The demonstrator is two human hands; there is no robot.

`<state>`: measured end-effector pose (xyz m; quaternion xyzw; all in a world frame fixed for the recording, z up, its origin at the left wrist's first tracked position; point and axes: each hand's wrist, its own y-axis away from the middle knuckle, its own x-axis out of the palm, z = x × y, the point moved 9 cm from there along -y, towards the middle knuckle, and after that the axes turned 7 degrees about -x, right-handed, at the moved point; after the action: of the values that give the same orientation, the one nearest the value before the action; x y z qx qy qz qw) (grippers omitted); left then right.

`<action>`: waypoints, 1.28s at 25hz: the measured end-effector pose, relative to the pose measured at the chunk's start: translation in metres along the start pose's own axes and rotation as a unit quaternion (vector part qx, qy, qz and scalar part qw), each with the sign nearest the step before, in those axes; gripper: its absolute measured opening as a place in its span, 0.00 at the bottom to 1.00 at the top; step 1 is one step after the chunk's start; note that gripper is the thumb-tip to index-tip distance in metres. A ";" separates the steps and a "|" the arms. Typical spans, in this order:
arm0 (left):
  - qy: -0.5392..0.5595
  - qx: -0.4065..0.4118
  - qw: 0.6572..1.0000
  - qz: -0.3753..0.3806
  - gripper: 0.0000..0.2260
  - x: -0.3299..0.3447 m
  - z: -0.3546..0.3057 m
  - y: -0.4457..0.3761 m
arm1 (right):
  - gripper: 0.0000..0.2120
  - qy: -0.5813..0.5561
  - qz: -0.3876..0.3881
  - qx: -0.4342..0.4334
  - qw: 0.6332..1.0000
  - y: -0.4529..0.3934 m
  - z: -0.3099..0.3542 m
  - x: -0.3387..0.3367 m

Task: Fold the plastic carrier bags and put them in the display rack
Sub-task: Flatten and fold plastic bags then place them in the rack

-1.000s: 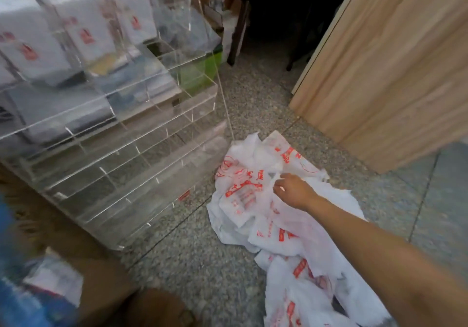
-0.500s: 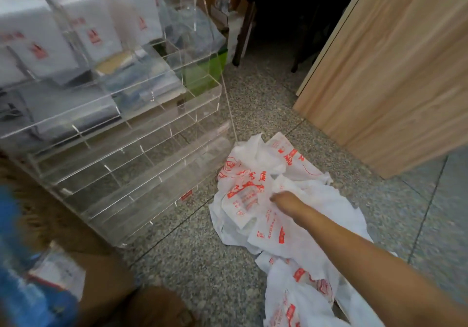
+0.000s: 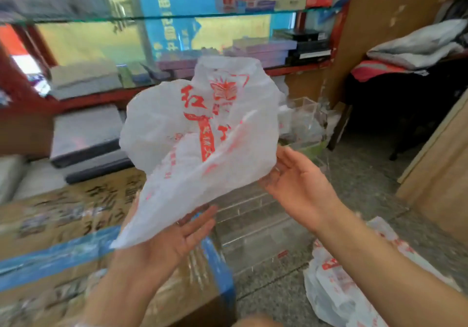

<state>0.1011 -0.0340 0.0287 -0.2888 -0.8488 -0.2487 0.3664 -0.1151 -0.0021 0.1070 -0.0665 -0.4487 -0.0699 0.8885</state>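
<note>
A white plastic carrier bag (image 3: pixel 202 136) with red print is up in the air in front of me, crumpled and partly spread. My left hand (image 3: pixel 174 240) is palm up with straight fingers, and the bag's lower corner lies across it. My right hand (image 3: pixel 296 182) is open, its fingers against the bag's right edge. Behind the hands, the clear acrylic display rack (image 3: pixel 253 228) stands on the floor with its lower tiers showing. More white bags (image 3: pixel 339 288) lie in a pile on the floor at lower right.
A cardboard box with blue tape (image 3: pixel 63 245) sits close at lower left. A glass counter (image 3: pixel 177 17) with boxed goods fills the back. A wooden panel (image 3: pixel 440 164) stands at right on the speckled stone floor (image 3: pixel 359 174).
My right hand lifted one bag off the floor pile. The view swung up, my left hand came in, and the bag now sits between both hands in the air.
</note>
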 end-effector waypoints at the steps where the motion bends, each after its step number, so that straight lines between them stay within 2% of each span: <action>1: -0.051 0.081 0.994 -0.053 0.27 0.030 -0.019 0.026 | 0.09 0.032 0.007 0.014 0.999 0.005 -0.019 0.006; 2: -0.092 0.131 0.979 -0.122 0.27 0.017 -0.032 0.042 | 0.07 0.099 -0.010 0.027 0.995 0.008 -0.034 0.003; 4: 0.010 0.092 0.986 -0.142 0.28 0.003 -0.039 0.068 | 0.05 0.247 -0.007 0.070 0.966 0.011 -0.074 0.007; 5: -0.010 0.108 0.981 -0.160 0.29 -0.015 -0.049 0.084 | 0.06 0.317 -0.015 0.080 0.945 0.011 -0.090 0.011; 7: -0.038 0.105 0.961 -0.253 0.24 -0.057 -0.052 0.117 | 0.15 0.428 -0.028 0.081 0.900 0.003 -0.109 0.016; 10: -0.126 0.080 0.912 -0.381 0.22 -0.100 -0.052 0.161 | 0.34 0.577 -0.009 0.066 0.814 -0.015 -0.123 0.020; 12: -0.195 0.075 0.864 -0.459 0.16 -0.127 -0.058 0.193 | 0.38 0.683 0.042 0.040 0.728 -0.023 -0.139 0.019; 15: -0.324 0.090 0.722 -0.605 0.12 -0.178 -0.082 0.245 | 0.41 0.775 0.163 0.051 0.609 -0.021 -0.179 0.011; 16: -0.322 0.082 0.711 -0.620 0.11 -0.184 -0.082 0.256 | 0.41 0.787 0.192 0.044 0.585 -0.022 -0.189 0.009; 17: -0.309 0.087 0.711 -0.626 0.11 -0.183 -0.081 0.263 | 0.42 0.797 0.214 0.034 0.564 -0.023 -0.197 0.011; 18: -0.281 0.078 0.729 -0.619 0.12 -0.180 -0.074 0.265 | 0.42 0.804 0.231 0.015 0.548 -0.026 -0.203 0.015; 20: -0.240 -0.007 0.763 -0.600 0.17 -0.172 -0.048 0.260 | 0.43 0.822 0.247 -0.037 0.511 -0.034 -0.212 0.027; 23: -0.130 -0.109 0.851 -0.497 0.26 -0.162 -0.007 0.243 | 0.41 0.846 0.258 -0.049 0.465 -0.044 -0.228 0.035; 24: -0.095 -0.117 0.871 -0.468 0.26 -0.157 -0.002 0.237 | 0.39 0.854 0.266 -0.043 0.445 -0.045 -0.234 0.035; 26: -0.051 -0.116 0.888 -0.442 0.18 -0.146 0.001 0.230 | 0.30 0.868 0.289 -0.026 0.404 -0.044 -0.244 0.035; 28: -0.079 -0.088 0.881 -0.458 0.11 -0.149 -0.010 0.229 | 0.20 0.873 0.297 -0.033 0.385 -0.042 -0.246 0.037; 30: -0.192 -0.073 0.844 -0.495 0.11 -0.160 -0.030 0.238 | 0.10 0.881 0.275 -0.068 0.380 -0.043 -0.230 0.042; 31: -0.245 -0.060 0.820 -0.514 0.12 -0.165 -0.042 0.245 | 0.03 0.882 0.251 -0.082 0.391 -0.045 -0.215 0.042; 32: -0.280 -0.045 0.798 -0.531 0.14 -0.168 -0.053 0.254 | 0.05 0.881 0.224 -0.091 0.406 -0.049 -0.198 0.040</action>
<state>0.3917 0.0607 -0.0145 0.1341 -0.9224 -0.3508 -0.0901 0.0552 -0.0885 0.0252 -0.1464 0.6223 0.0716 0.7656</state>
